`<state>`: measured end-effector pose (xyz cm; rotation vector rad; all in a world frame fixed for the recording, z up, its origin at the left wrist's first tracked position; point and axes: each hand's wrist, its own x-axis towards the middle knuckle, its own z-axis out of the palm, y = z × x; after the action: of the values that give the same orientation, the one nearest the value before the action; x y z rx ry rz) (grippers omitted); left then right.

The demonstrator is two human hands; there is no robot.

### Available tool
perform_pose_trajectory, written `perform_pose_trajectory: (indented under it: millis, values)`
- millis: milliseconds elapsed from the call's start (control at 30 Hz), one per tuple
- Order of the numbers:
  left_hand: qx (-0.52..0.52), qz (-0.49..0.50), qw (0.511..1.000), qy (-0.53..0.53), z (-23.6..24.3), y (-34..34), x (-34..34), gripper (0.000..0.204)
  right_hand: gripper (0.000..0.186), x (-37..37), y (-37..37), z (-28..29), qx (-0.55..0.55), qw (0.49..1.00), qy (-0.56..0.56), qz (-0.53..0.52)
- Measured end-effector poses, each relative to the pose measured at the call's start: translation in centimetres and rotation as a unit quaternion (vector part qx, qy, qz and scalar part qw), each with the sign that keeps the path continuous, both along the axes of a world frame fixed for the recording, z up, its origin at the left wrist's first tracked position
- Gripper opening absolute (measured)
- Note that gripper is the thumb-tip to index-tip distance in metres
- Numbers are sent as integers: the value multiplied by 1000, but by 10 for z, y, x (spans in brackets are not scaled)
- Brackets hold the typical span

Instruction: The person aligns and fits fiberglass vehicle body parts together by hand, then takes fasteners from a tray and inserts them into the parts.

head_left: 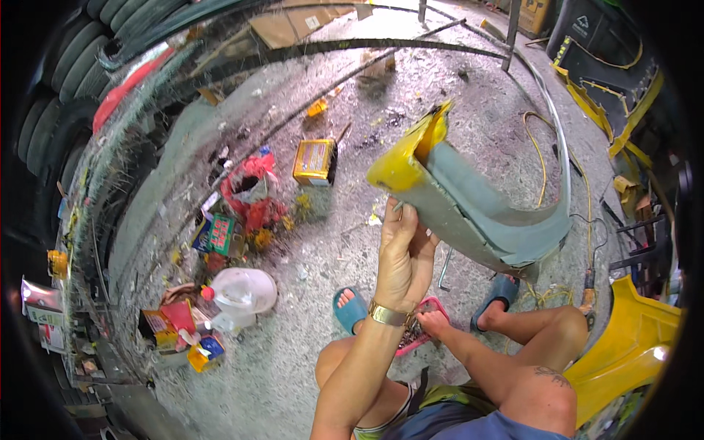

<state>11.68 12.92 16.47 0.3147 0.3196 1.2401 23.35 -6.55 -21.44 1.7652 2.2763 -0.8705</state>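
A curved car fender (pixel 469 213), grey with a yellow end, is held up in front of me and tilted. My left hand (pixel 407 257) grips its lower edge near the yellow end, with the thumb on the near side; a watch is on that wrist. Lower down, my right hand (pixel 433 323) reaches into a pink basket (pixel 418 343) between my legs. Small dark and metallic pieces lie in the basket, too small to name. The right fingertips are partly hidden by the left wrist and the basket. A bent metal rod (pixel 445 270) shows below the fender.
On the floor to the left are a clear plastic jug (pixel 243 292), a gold tin (pixel 314 162), a red plastic bag (pixel 257 192) and litter. A yellow panel (pixel 623 352) stands at my right. A cable (pixel 540 165) trails beyond the fender. Tyres (pixel 77 62) stand at far left.
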Motion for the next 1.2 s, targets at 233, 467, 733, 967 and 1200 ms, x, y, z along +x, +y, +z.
perform_pose_trajectory:
  millis: [233, 467, 733, 967, 1200]
  values:
    - [8, -1, 999, -53, 0, 5, 7, 20, 27, 0, -13, 60, -73, 937, 219, -261]
    - [8, -37, 988, -149, 11, 0, 7, 31, 19, 28, -22, 236, -162, 760, 515, -363]
    - [111, -9, 991, -79, 5, 4, 16, 28, 19, 48, 42, 476, 102, 912, 356, -177]
    - [108, -2, 988, -113, 14, 4, 22, 26, 20, -12, 143, 598, 258, 953, 122, 105]
    - [100, 25, 991, -87, 7, 6, 18, 28, 15, -79, 210, 582, 396, 789, -213, 418]
